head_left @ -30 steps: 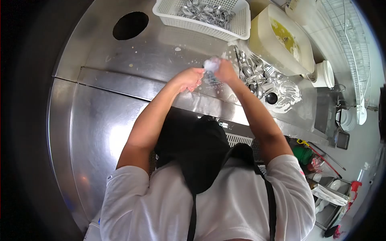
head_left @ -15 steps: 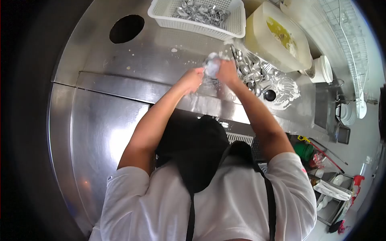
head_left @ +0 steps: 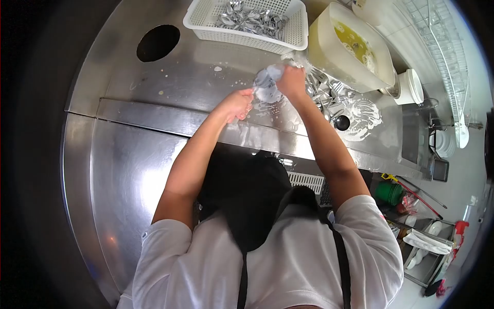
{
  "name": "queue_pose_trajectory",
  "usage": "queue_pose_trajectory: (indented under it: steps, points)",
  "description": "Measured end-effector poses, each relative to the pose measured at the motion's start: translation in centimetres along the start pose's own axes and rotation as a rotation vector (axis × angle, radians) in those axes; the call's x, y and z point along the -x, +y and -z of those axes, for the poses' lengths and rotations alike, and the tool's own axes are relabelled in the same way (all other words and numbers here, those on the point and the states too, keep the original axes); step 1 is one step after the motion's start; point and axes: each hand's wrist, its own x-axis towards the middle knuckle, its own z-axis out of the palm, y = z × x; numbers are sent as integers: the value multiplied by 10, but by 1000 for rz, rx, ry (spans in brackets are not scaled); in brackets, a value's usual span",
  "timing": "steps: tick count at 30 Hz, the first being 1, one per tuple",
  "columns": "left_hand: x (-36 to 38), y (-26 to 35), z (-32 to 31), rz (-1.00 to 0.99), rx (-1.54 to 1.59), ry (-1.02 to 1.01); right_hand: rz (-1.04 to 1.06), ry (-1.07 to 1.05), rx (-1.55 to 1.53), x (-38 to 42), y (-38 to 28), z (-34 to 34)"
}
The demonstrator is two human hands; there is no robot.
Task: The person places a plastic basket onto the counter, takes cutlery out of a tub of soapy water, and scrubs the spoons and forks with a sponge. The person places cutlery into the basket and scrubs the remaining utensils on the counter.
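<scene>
My left hand (head_left: 239, 104) is closed, its fingertips at the near left edge of a round, foam-covered utensil (head_left: 266, 88). Suds hide its exact kind; it looks like a ladle or a shallow bowl. My right hand (head_left: 292, 81) is closed over a white, foamy sponge (head_left: 276, 72) at the utensil's upper right side. Right beside that hand, a pile of soapy metal spoons and forks (head_left: 321, 90) lies on the steel counter (head_left: 206, 85). A dark round ladle bowl (head_left: 341, 122) rests at the pile's near end.
A white perforated basket (head_left: 242, 40) of cutlery stands at the back. Right of it is a translucent tub (head_left: 321, 54) with yellowish liquid, then a white bucket (head_left: 410, 86). The counter has a round hole (head_left: 158, 43) at left. A wire rack (head_left: 442, 56) hangs on the right wall.
My left hand has shifted slightly left and down. My right hand with the sponge has moved a little up, uncovering more of the soapy round utensil.
</scene>
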Motion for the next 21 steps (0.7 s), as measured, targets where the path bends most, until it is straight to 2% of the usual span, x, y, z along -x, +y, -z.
queue_pose_trajectory:
  steps: [2, 8, 9, 12, 16, 17, 20, 21]
  points:
    - [-3, -2, 3, 19, 14, -9, 185, -9, -54, 3, -3, -28]
    - [0, 0, -2, 53, 65, 10, 126, 13, 127, -9, -16, -14]
    - [-1, 2, -2, 63, 83, 23, 201, 98, -22, -7, -20, -31]
    - [-3, -1, 0, 52, 73, 0, 179, -20, 4, -10, -18, -27]
    - [-6, 2, 0, 30, 108, 27, 16, 115, -127, -1, -31, -26]
    - [-3, 0, 5, 29, 120, 3, 101, 274, -194, 12, -37, -31]
    - [-4, -8, 6, 23, 133, 19, 136, 148, -144, 14, -19, -25]
    - [-9, -4, 5, 5, 124, 34, 77, 47, -39, 7, -18, -5]
